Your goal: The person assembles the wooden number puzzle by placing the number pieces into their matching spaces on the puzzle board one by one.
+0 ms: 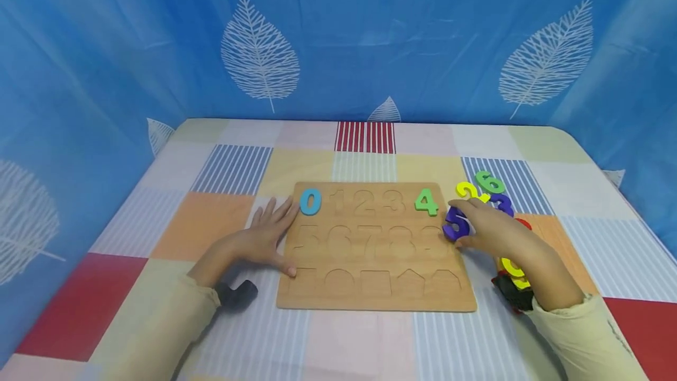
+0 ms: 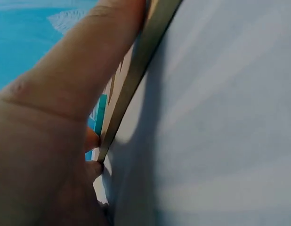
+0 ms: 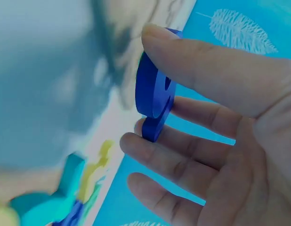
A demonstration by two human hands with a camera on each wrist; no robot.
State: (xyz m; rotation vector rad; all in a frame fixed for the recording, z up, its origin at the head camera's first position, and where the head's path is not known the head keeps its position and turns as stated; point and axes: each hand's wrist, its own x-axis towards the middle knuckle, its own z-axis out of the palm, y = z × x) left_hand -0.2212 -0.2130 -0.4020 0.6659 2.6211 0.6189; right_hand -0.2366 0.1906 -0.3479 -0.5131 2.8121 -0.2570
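Pinching a purple 5 (image 1: pixel 463 228) between thumb and fingers, the right hand (image 1: pixel 492 229) holds it at the wooden board's (image 1: pixel 378 303) right edge, probably leaving its underside free. The left hand (image 1: pixel 265 236), fingers spread, touches the opposite edge, seemingly for steadiness. Blue 0 (image 1: pixel 304 202) and green 4 (image 1: pixel 427 207) flank outlined 1, 2 and 3 (image 1: pixel 364 202); no brand is legible.

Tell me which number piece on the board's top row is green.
The 4, at the right end of that row; the 0, at its left end, is blue.
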